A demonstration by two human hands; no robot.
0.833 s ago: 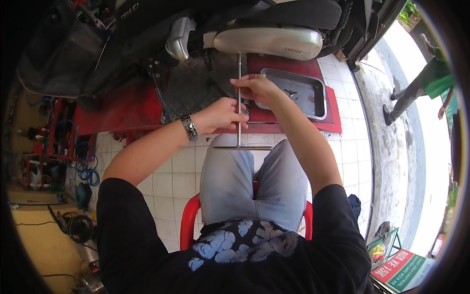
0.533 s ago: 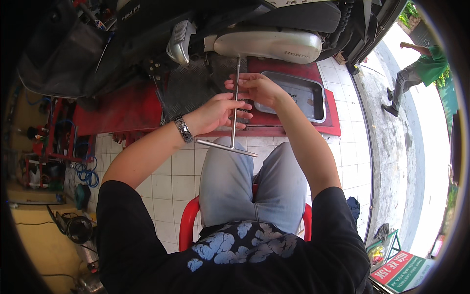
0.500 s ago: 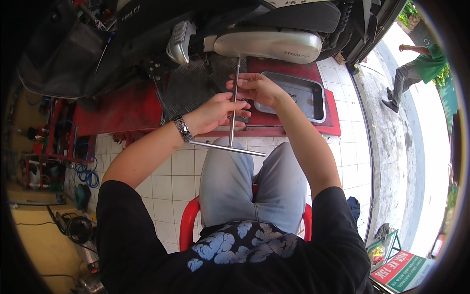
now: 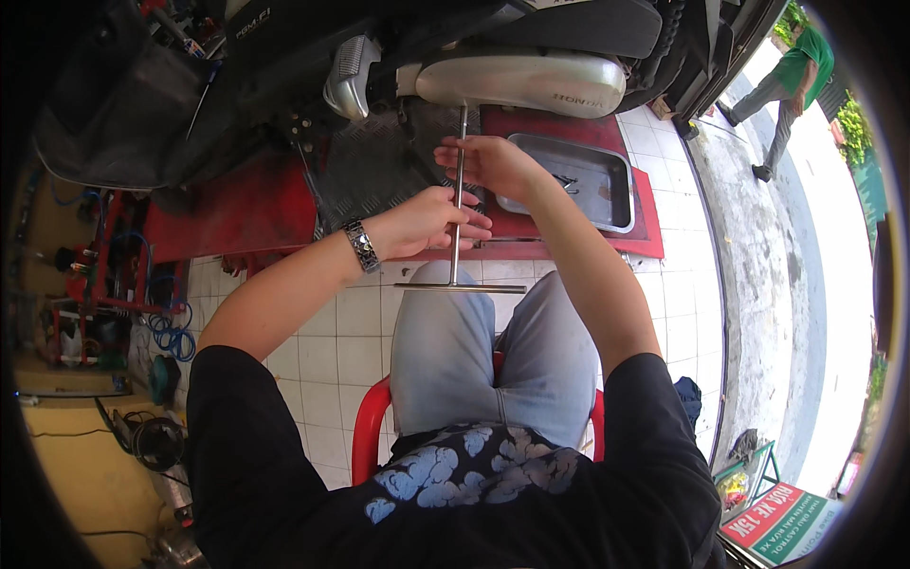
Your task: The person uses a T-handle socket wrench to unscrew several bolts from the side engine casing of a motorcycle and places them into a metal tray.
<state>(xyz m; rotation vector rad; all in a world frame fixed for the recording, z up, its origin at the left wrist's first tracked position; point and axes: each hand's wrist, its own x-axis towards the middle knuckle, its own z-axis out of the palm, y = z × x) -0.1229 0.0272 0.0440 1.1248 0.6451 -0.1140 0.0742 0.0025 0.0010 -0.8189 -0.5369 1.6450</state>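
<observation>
Your left grip (image 4: 427,225) is half open, fingers spread loosely about the T-wrench (image 4: 455,256), its crossbar (image 4: 493,288) nearer you. Your right grip (image 4: 498,166), farther along the shaft (image 4: 463,123), is loosely open too, the tray (image 4: 602,180) right of it

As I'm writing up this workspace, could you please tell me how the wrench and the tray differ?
The wrench is slim and T-shaped, while the tray is broad and shallow. The wrench has the left hand and right hand at its shaft, while the tray rests on the red platform with small parts in it. Both look like silvery-grey metal.
</observation>
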